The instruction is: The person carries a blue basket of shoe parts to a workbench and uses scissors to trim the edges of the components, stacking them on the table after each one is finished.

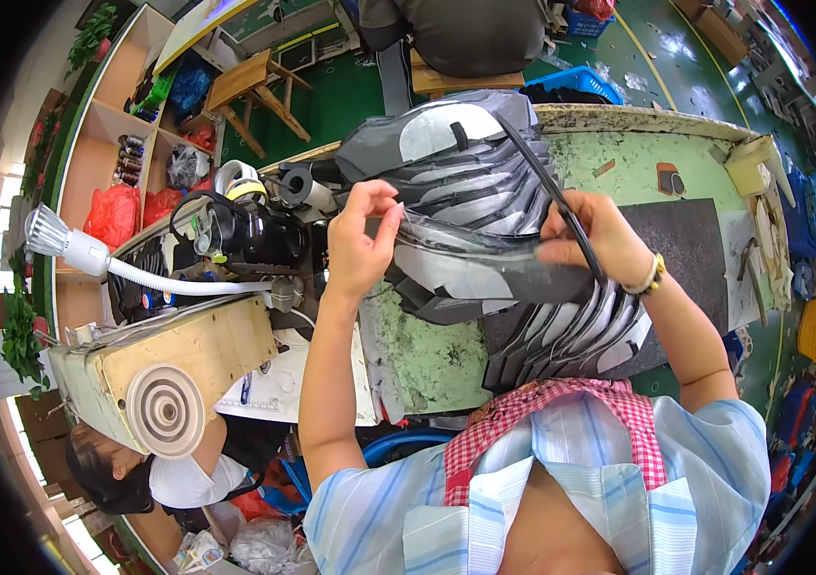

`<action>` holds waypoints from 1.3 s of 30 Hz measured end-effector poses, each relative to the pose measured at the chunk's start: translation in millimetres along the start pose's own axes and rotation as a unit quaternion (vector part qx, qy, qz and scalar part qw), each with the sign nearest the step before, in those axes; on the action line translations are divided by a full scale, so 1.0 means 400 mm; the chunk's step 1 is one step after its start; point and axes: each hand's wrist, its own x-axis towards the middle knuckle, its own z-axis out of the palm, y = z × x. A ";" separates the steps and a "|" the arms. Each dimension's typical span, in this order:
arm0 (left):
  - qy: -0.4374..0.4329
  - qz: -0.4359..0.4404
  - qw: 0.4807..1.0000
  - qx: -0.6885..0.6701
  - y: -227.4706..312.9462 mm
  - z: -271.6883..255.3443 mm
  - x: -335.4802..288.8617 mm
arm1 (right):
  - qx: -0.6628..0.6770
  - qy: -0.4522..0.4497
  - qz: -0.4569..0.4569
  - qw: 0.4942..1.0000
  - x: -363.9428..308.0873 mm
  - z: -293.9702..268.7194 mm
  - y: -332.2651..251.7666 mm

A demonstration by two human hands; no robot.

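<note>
My left hand is raised at the left edge of a stack of grey and black cut panels, thumb and fingertips pinched together; what they hold is too thin to make out. My right hand is closed around a long black strip, which runs from the back of the stack down past my wrist. Between my hands lies the front panel, grey with a pale face, and a thin light line crosses its upper edge. A second fanned pile of similar panels sits nearer my body.
A dark mat covers part of the worn green tabletop. At left are a cream machine body, a white gooseneck lamp and a black device. One person sits across; another is at lower left.
</note>
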 end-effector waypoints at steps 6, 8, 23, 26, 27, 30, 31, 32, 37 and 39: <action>-0.008 -0.027 1.000 -0.012 0.034 0.029 -0.007 | -0.371 0.151 0.004 0.916 0.007 -0.048 0.090; -0.005 -0.054 0.998 -0.040 0.077 0.022 -0.031 | -0.388 0.150 0.024 0.909 -0.013 -0.029 0.015; -0.105 -0.108 0.989 -0.002 0.206 -0.048 -0.073 | -0.237 0.076 -0.083 0.965 0.059 0.050 -0.007; -0.110 -0.116 0.987 0.025 0.106 -0.033 -0.067 | -0.356 0.078 -0.066 0.929 0.066 0.021 0.022; -0.103 -0.074 0.989 0.071 0.094 -0.027 -0.064 | -0.364 0.063 -0.048 0.928 0.059 0.023 0.029; -0.179 0.057 0.960 0.207 0.076 0.002 -0.031 | -0.363 0.007 -0.036 0.931 0.096 0.019 0.040; -0.179 0.059 0.960 0.206 0.080 0.006 -0.021 | -0.370 0.002 -0.071 0.926 0.119 0.006 0.075; -0.219 0.046 0.947 0.230 0.090 0.009 -0.018 | -0.371 0.003 -0.068 0.926 0.132 -0.007 0.074; -0.176 0.113 0.933 0.292 0.201 -0.012 -0.113 | -0.208 -0.174 0.047 0.962 0.100 0.007 -0.023; -0.086 0.161 0.949 0.256 0.265 -0.025 -0.186 | -0.081 -0.240 0.010 0.967 0.070 0.000 -0.029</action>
